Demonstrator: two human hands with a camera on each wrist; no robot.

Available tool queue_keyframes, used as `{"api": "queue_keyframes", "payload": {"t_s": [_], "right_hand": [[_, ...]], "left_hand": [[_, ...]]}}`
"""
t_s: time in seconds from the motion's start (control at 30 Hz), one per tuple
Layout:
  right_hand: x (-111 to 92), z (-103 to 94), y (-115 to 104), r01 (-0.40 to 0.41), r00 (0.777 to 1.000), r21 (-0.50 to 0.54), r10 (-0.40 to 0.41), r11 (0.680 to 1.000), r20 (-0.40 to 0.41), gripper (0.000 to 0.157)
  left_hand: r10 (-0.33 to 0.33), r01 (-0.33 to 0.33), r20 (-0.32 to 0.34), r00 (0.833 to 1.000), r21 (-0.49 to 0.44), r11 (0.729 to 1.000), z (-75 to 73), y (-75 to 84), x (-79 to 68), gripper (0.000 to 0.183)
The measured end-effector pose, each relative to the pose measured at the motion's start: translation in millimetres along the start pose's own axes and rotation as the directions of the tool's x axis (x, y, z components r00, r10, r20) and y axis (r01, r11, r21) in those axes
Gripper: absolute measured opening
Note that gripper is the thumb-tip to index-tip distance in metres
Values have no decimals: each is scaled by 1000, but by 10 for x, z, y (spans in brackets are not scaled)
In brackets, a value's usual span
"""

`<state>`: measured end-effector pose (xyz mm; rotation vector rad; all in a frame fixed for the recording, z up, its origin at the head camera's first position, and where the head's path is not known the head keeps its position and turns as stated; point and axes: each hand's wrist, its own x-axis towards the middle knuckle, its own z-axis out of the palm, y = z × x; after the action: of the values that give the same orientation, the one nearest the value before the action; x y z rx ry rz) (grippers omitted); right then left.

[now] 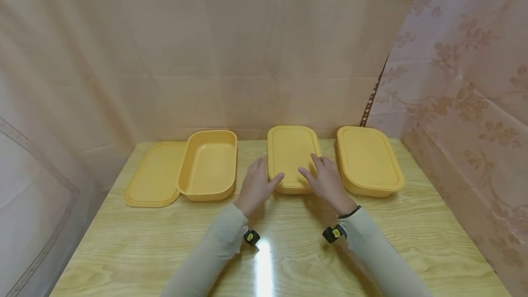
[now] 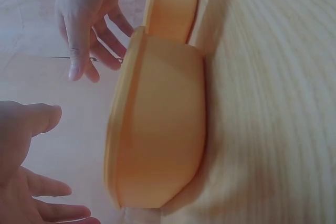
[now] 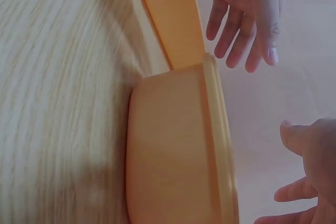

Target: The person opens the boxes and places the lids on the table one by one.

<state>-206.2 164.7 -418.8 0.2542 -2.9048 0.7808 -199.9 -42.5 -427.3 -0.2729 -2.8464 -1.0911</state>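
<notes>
The middle lidded box [image 1: 294,190] stands at twelve o'clock. The left hand [image 1: 256,184], at its seven o'clock, and the right hand [image 1: 328,182], at its four, are spread, pinching nothing. Reaching seems the present step; next calls, probably, for steady two-sided grip.

The open box [image 1: 209,164] left of centre, the centre lidded box [image 1: 290,150], the right-hand lidded box [image 1: 371,159] and the loose lid [image 1: 154,173] at left appear to be smooth plastic, low sheen. The tabletop [image 1: 123,251], lower frame: wood-grain finish, smooth, glossy, with a bright reflection at bottom centre. The backdrop [image 1: 206,58], upper frame: creased cloth. The side drape [image 1: 466,81], right: creased patterned cloth. The sleeves [image 1: 206,251], bottom: matt cloth.
</notes>
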Motion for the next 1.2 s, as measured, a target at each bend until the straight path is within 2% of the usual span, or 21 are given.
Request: {"api": "queue_keyframes", "payload": {"t_s": [0.5, 0.8, 1.03, 1.2], "right_hand": [[-27, 77, 155, -50, 999, 20, 50, 999, 0, 72], [-42, 114, 250, -63, 997, 31, 65, 998, -43, 72], [-41, 148, 327, -119, 993, 81, 120, 990, -8, 73], [-46, 160, 373, -154, 988, 134, 152, 979, 21, 72]], "left_hand": [[-43, 43, 17, 999, 8, 999, 150, -63, -1, 79], [-70, 73, 34, 997, -82, 994, 240, -116, 11, 79], [-87, 95, 62, 994, -143, 985, 260, -131, 23, 74], [-135, 152, 97, 986, -201, 968, 259, -149, 27, 75]]}}
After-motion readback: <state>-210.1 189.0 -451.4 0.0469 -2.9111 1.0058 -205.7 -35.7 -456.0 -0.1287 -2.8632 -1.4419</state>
